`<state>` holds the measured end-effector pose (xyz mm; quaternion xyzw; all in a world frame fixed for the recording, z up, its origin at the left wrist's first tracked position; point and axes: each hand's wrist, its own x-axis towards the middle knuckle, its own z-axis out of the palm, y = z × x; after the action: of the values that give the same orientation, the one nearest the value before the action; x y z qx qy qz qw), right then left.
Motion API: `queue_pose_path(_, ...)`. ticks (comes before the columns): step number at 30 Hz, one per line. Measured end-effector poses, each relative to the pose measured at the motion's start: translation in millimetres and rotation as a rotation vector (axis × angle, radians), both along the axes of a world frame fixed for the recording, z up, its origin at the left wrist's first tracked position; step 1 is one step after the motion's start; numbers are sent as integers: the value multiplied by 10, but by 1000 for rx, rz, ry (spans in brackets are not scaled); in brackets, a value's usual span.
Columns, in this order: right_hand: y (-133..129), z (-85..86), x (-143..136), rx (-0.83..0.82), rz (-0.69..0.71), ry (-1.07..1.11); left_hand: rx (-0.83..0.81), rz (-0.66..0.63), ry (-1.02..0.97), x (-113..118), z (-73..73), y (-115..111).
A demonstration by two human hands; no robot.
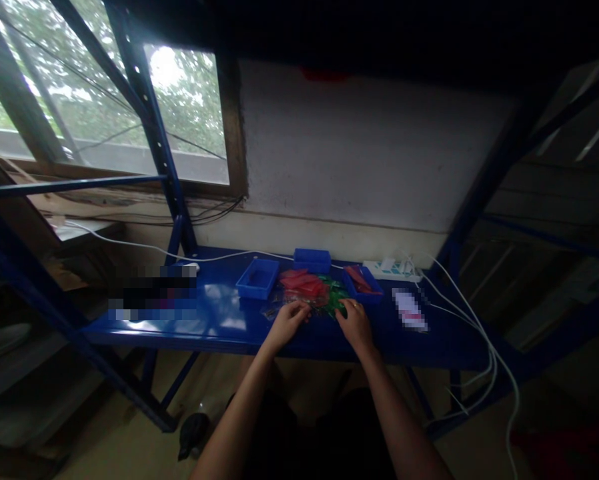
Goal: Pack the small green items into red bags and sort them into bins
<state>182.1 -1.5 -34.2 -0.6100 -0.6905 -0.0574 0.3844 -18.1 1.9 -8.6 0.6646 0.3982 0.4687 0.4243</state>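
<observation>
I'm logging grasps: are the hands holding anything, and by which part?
That cannot be told: the right hand is at the green packets and the left hand just in front of the red packets, but any grip is indistinct.

The table point(319, 343) bears packets point(304, 285) mid-surface, trays point(311, 265) beside and behind them, and a power strip point(390, 271) by its back edge.

Bright window point(187, 107) beside a pale wall point(359, 147).
</observation>
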Motion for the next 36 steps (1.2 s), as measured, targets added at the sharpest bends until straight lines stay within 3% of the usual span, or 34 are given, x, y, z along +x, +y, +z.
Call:
queue_pose_path(6, -13, -20, 33, 42, 16, -4, 14, 17, -8, 1, -18, 4)
queue_pose_path(14, -12, 13, 85, 68, 159, 226, 14, 9, 5, -1, -6, -9)
queue_pose_path(23, -80, 116, 41, 155, 93, 530, 27, 1, 21, -5, 17, -20)
queue_pose_path(29, -155, 157, -210, -53, 258, 827, 42, -36, 5, 17, -8, -14)
queue_pose_path(33, -142, 190, -377, -173, 414, 918, 52, -97, 28, 13, -27, -4)
queue_pose_path(36, -117, 182, -416, -259, 486, 959, 54, -70, 74, 6, -17, -8)
